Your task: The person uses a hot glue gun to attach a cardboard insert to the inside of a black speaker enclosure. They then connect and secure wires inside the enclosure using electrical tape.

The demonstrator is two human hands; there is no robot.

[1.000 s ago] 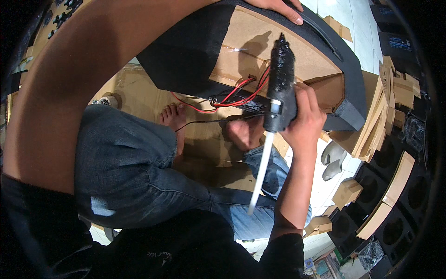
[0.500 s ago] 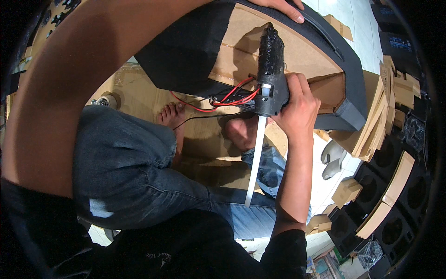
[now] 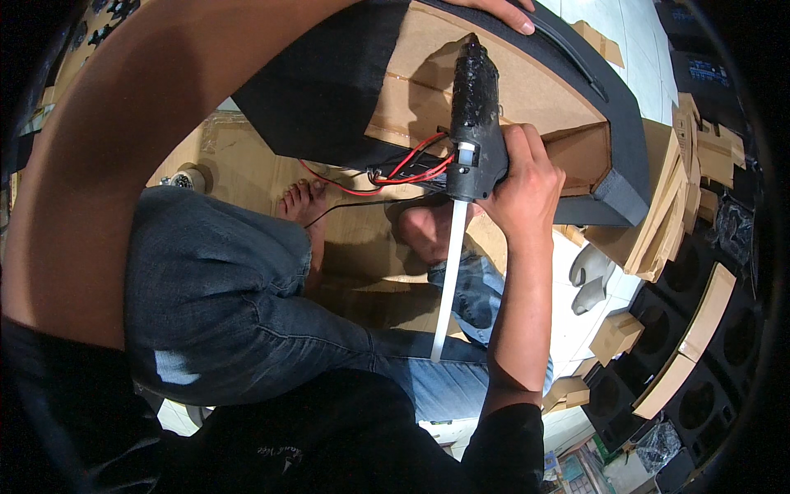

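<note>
The right hand [image 3: 527, 185] is wrapped firmly around the handle of a black glue gun [image 3: 476, 123], whose grimy, residue-crusted barrel points up into the open back of a wooden speaker box [image 3: 527, 86]. A long translucent white glue stick [image 3: 448, 280] juts from the rear of the gun, down over the person's jeans. The box is raw brown board inside, partly wrapped in black carpet-like fabric [image 3: 329, 82], and red and black wires [image 3: 395, 171] trail from its lower edge just beside the gun. The left hand [image 3: 498, 6] shows only as fingertips resting flat on the box's upper rim; whether it grips anything cannot be told. At the right edge stand stacked cut boards [image 3: 666, 222] and what look like black speaker cabinets [image 3: 699, 395] with round openings, somewhat dim.
</note>
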